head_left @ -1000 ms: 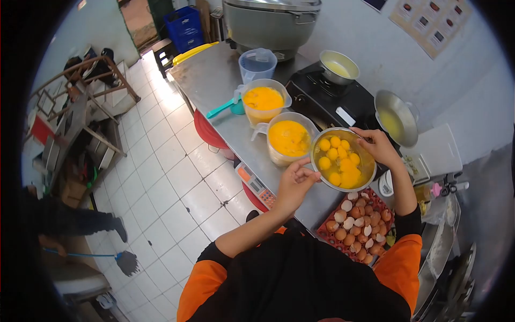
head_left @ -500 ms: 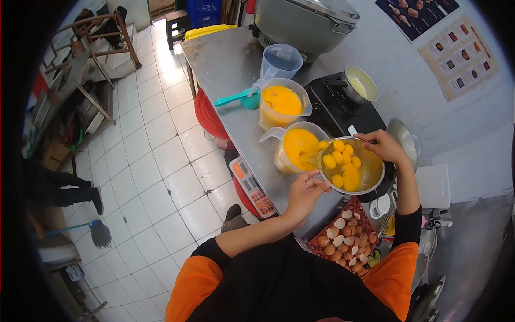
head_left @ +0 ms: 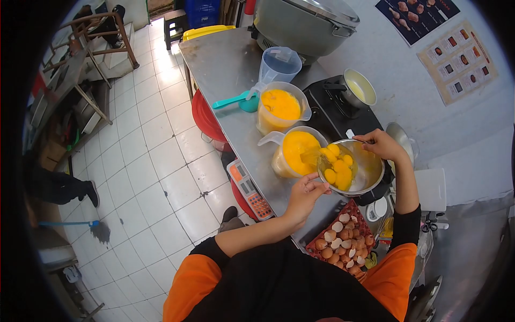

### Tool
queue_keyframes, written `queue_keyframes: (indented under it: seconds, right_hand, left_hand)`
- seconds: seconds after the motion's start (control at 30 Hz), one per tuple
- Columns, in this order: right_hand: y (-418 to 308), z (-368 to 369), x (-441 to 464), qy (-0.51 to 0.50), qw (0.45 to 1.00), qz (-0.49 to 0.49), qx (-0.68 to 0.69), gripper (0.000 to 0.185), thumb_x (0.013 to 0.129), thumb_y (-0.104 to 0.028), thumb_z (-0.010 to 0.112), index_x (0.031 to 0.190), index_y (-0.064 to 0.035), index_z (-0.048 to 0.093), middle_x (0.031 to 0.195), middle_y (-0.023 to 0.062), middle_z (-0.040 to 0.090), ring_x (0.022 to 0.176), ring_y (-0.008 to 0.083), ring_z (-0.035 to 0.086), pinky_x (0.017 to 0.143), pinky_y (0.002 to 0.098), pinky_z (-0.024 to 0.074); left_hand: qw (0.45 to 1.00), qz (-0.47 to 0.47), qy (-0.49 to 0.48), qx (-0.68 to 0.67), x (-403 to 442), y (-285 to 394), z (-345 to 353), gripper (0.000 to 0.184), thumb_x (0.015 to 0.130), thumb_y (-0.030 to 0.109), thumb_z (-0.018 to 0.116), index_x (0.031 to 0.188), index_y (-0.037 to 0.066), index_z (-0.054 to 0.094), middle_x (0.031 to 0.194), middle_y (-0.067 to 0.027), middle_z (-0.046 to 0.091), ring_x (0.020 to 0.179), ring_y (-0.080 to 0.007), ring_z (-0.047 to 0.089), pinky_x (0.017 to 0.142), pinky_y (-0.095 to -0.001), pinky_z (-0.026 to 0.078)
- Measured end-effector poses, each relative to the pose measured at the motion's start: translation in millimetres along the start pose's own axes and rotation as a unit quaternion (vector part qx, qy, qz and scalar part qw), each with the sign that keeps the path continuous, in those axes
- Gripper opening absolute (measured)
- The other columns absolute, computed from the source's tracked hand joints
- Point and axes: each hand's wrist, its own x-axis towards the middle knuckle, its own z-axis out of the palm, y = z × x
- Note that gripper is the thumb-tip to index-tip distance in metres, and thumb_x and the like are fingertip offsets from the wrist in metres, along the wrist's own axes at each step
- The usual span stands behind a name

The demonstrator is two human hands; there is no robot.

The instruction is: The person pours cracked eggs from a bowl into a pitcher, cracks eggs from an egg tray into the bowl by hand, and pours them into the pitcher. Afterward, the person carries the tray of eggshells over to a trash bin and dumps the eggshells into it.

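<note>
A metal bowl (head_left: 370, 174) is tilted leftward between my hands, its lip over a clear plastic jug (head_left: 279, 161). Raw egg yolks (head_left: 338, 169) and egg white slide out of it into the beaten-looking yellow egg in that jug. My left hand (head_left: 307, 194) grips the bowl's near-left rim with thumb and fingers. On the far rim, my right hand (head_left: 380, 145) pinches the edge. Just beyond stands a second jug (head_left: 266, 118) of yellow egg, with a turquoise ladle-like scoop (head_left: 248, 102) beside it. An empty-looking clear jug (head_left: 280, 63) is behind.
Cracked eggshells fill a red tray (head_left: 316, 244) close to my body. A black stove (head_left: 330, 115) holds a small pot (head_left: 358, 88). At the back is a large rice cooker (head_left: 306, 29); an orange-and-white scale (head_left: 249, 190) sits along the left table edge. Another person's legs (head_left: 64, 185) show at left.
Several yolks have slid toward the bowl's pouring lip and into the jug, leaving fewer in the bowl. My hands keep nearly the same place. The blue broom at left has shifted.
</note>
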Motion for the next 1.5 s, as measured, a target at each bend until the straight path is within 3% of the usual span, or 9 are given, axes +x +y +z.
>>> queue_keyframes:
  seconds: [0.37,0.57,0.77,0.8,0.9,1.0,1.13,1.37,1.5]
  right_hand:
    - [-7.5,-0.3,-3.7,0.016,1.0,-0.009,0.022,0.035,0.084,-0.005,0.064,0.119,-0.0103,0.067,0.085,0.0159,0.07,0.068,0.0121,0.059,0.069,0.0298,0.0494]
    - [9.4,23.6,-18.1,0.09,0.991,-0.042,0.09,0.037,0.085,-0.005,0.063,0.122,-0.0094,0.065,0.074,0.0073,0.063,0.066,0.0077,0.049,0.064,0.0268,0.0463]
    - [26.2,66.8,-28.3,0.179,0.954,-0.04,0.236,0.04,0.09,-0.008,0.063,0.129,-0.0052,0.059,0.09,-0.0018,0.065,0.076,0.0051,0.049,0.071,0.0238,0.0455]
    - [26.4,71.0,-28.9,0.17,0.945,-0.03,0.277,0.04,0.092,-0.009,0.062,0.131,-0.0039,0.058,0.103,0.0006,0.066,0.088,0.006,0.054,0.082,0.023,0.0454]
    - [23.3,71.2,-24.2,0.193,0.937,-0.064,0.286,0.039,0.093,-0.011,0.061,0.131,-0.0032,0.057,0.116,0.0037,0.066,0.102,0.0081,0.056,0.092,0.0241,0.0435]
    - [12.4,50.1,-20.3,0.191,0.939,-0.055,0.281,0.039,0.094,-0.013,0.061,0.132,-0.0036,0.057,0.123,0.0049,0.064,0.11,0.0098,0.054,0.097,0.0257,0.0412]
    - [-2.0,13.9,-1.9,0.197,0.942,-0.075,0.263,0.038,0.095,-0.015,0.059,0.132,-0.005,0.058,0.12,0.0049,0.065,0.109,0.0107,0.055,0.097,0.0271,0.0414]
    - [-16.5,-43.3,73.2,0.127,0.979,-0.127,0.1,0.033,0.092,-0.01,0.058,0.125,-0.0065,0.063,0.108,0.009,0.069,0.1,0.0129,0.059,0.091,0.0268,0.0442]
    - [-39.0,-57.4,121.3,0.047,0.998,-0.049,-0.011,0.032,0.088,-0.008,0.061,0.12,-0.009,0.067,0.103,0.0108,0.072,0.092,0.0159,0.063,0.087,0.0293,0.0473]
  left_hand:
    - [1.0,0.007,-0.013,-0.01,-1.5,4.0,0.1,0.058,0.089,0.012,0.069,0.134,-0.006,0.037,0.096,-0.0107,0.067,0.096,-0.0205,0.064,0.095,-0.0311,0.044]
    - [0.999,0.037,-0.019,0.022,1.3,9.3,-2.3,0.055,0.089,0.008,0.067,0.134,-0.006,0.039,0.094,-0.0103,0.067,0.092,-0.019,0.065,0.09,-0.0303,0.047]
    - [0.987,0.109,-0.065,0.097,8.9,11.5,-7.1,0.051,0.09,0.006,0.066,0.135,-0.003,0.043,0.091,-0.0074,0.066,0.084,-0.0131,0.063,0.081,-0.0259,0.05]
    - [0.984,0.116,-0.07,0.113,8.6,12.5,-6.9,0.052,0.09,0.006,0.066,0.135,-0.002,0.043,0.091,-0.0069,0.066,0.084,-0.0124,0.063,0.081,-0.0255,0.05]
    - [0.977,0.136,-0.078,0.145,10.4,19.3,-3.8,0.052,0.09,0.006,0.066,0.137,-0.001,0.042,0.092,-0.0062,0.066,0.084,-0.0115,0.062,0.081,-0.0251,0.049]
    - [0.974,0.155,-0.1,0.129,15.6,32.9,4.1,0.053,0.091,0.005,0.065,0.138,-0.001,0.041,0.093,-0.0067,0.066,0.084,-0.0115,0.062,0.08,-0.0247,0.05]
    - [0.971,0.178,-0.106,0.121,31.0,57.8,13.0,0.056,0.09,0.005,0.065,0.139,-0.003,0.039,0.094,-0.0079,0.066,0.083,-0.0122,0.063,0.077,-0.0244,0.05]
    - [0.982,0.171,-0.043,0.062,60.4,84.7,8.9,0.062,0.089,0.005,0.067,0.14,-0.007,0.035,0.095,-0.0101,0.066,0.079,-0.0137,0.064,0.075,-0.025,0.051]
    - [0.992,0.124,0.001,-0.032,74.9,79.6,-7.2,0.063,0.087,0.008,0.07,0.139,-0.005,0.036,0.095,-0.0106,0.067,0.075,-0.0139,0.064,0.074,-0.0257,0.051]
